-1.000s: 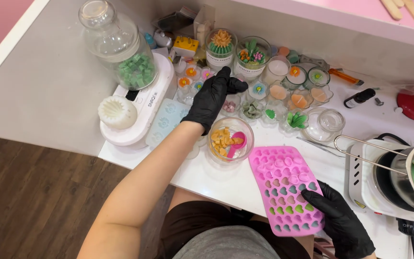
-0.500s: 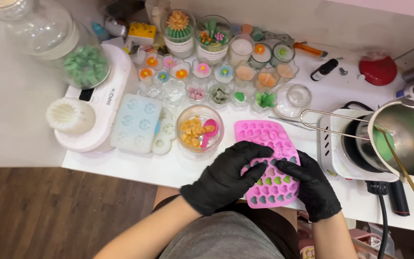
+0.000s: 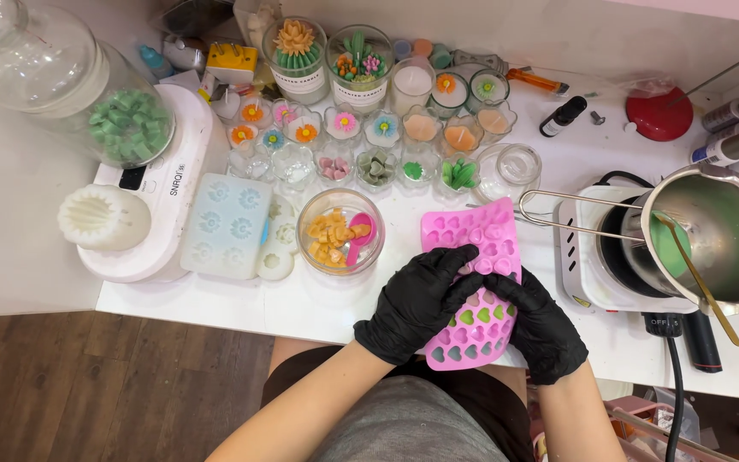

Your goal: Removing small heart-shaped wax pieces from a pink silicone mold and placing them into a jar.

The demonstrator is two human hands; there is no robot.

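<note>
Seen from above, a person's two black-gloved hands hold a pink mould (image 3: 472, 282) at the near edge of a white worktop (image 3: 327, 299). Left hand (image 3: 416, 299) lies over the mould's left side, its grip curled around the edge. Right hand (image 3: 540, 329) clasps the right side, its grip pressed onto the mould. Green hearts fill the mould's lower cavities. Just left stands a glass bowl (image 3: 339, 231) of orange pieces with a pink spoon. To the right, a steel pot (image 3: 720, 235) of green wax sits on a hotplate (image 3: 592, 274).
</note>
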